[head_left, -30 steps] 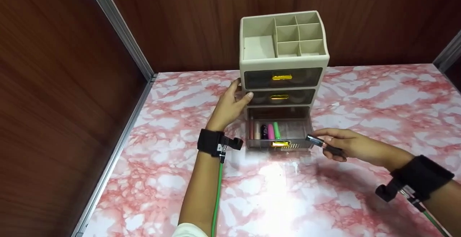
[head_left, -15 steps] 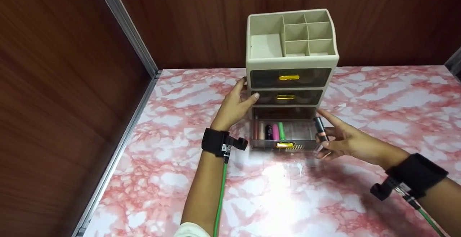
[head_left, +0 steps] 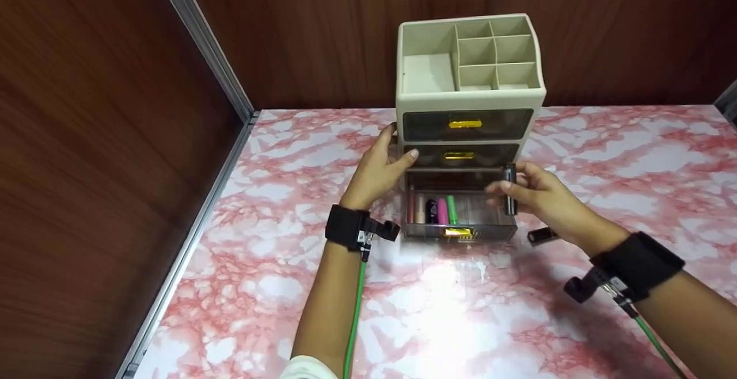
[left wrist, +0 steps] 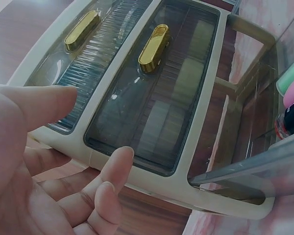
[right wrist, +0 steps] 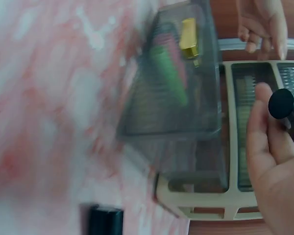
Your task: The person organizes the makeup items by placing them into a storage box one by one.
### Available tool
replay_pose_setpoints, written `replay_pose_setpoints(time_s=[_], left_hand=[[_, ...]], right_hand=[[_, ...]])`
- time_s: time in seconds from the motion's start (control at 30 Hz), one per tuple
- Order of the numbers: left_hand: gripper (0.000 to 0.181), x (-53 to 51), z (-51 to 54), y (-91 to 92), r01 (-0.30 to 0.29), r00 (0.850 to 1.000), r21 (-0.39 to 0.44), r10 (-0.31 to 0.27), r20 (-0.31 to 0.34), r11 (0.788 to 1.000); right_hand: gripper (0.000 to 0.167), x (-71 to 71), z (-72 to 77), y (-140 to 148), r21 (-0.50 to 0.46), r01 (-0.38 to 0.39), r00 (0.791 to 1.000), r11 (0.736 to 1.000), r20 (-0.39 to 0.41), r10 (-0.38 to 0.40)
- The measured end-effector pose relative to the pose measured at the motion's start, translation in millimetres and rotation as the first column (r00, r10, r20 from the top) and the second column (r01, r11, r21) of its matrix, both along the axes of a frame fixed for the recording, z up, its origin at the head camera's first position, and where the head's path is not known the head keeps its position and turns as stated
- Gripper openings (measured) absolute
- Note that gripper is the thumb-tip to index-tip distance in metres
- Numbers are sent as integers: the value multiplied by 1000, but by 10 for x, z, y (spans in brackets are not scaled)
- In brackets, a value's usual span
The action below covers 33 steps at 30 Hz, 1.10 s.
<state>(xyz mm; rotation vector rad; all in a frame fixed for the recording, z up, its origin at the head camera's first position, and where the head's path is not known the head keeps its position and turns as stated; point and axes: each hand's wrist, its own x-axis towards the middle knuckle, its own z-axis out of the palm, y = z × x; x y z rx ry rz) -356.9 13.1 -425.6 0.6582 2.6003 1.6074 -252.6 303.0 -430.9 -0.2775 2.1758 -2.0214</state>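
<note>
A cream organizer [head_left: 472, 102] stands at the back of the table, its bottom drawer [head_left: 495, 232] pulled out. Inside the drawer lie a green tube [head_left: 452, 209], a pink tube [head_left: 442, 211], a black tube [head_left: 431, 211] and paler ones at the left. My left hand [head_left: 374, 174] is at the organizer's left side, fingers loosely bent, thumb by the middle drawer front [left wrist: 152, 88]. At the drawer's right edge my right hand [head_left: 547, 200] pinches a black lipstick-like tube [head_left: 510, 190], held nearly upright. A second dark tube [head_left: 541, 235] lies on the table, partly hidden below that hand.
Upper compartments [head_left: 429, 74] of the organizer are open at the top. A brown wood-look panel [head_left: 316, 39] rises behind, and another [head_left: 115, 137] runs along the left. The table [head_left: 276, 310] has a red and white marbled surface.
My right hand has moved left and turned the tube from slanted to nearly upright at the drawer. The tube on the table has come into sight. My left hand stays at the organizer.
</note>
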Motion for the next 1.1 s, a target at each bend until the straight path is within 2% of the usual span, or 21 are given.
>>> replay_pose_setpoints(time_s=[0.1, 0.17, 0.3, 0.37, 0.43, 0.57, 0.7, 0.97, 1.03, 1.1], left_hand=[[73, 2, 4, -5, -10, 1000, -17, 10, -7, 1000], [73, 4, 3, -7, -14, 1000, -23, 14, -6, 1000], [74, 0, 4, -14, -16, 1000, -27, 15, -6, 1000], [74, -3, 3, -18, -15, 1000, -27, 15, -2, 1000], [75, -10, 0, -20, -14, 1000, -24, 14, 4, 1000], [74, -12, -2, -19, -7, 1000, -9, 7, 2, 1000], [74, -9, 3, -10, -3, 1000, -5, 3, -16, 1000], [73, -3, 11, 13, -3, 1000, -11, 3, -24, 1000], [74, 2, 9, 7, -6, 1000, -15, 6, -18, 1000], [75, 4, 7, 0, -10, 1000, -22, 10, -13, 1000]], right_hand=[[34, -56, 26, -69, -18, 36, 997, 999, 67, -35], [42, -94, 32, -108, -3, 65, 991, 998, 113, -65], [54, -165, 8, -159, 180, 85, 990, 980, 96, -104], [52, -191, -14, -184, 291, 79, 994, 953, 53, -99], [48, -217, -34, -213, 353, 80, 996, 932, 16, -92], [52, -275, -37, -256, 347, 104, 993, 932, 22, -119], [57, -314, -37, -247, 290, 116, 985, 950, 89, -147], [58, -295, -88, -185, 231, 96, 981, 968, 143, -132], [57, -288, -95, -194, 232, 101, 983, 967, 123, -132], [54, -281, -99, -205, 238, 124, 988, 963, 61, -143]])
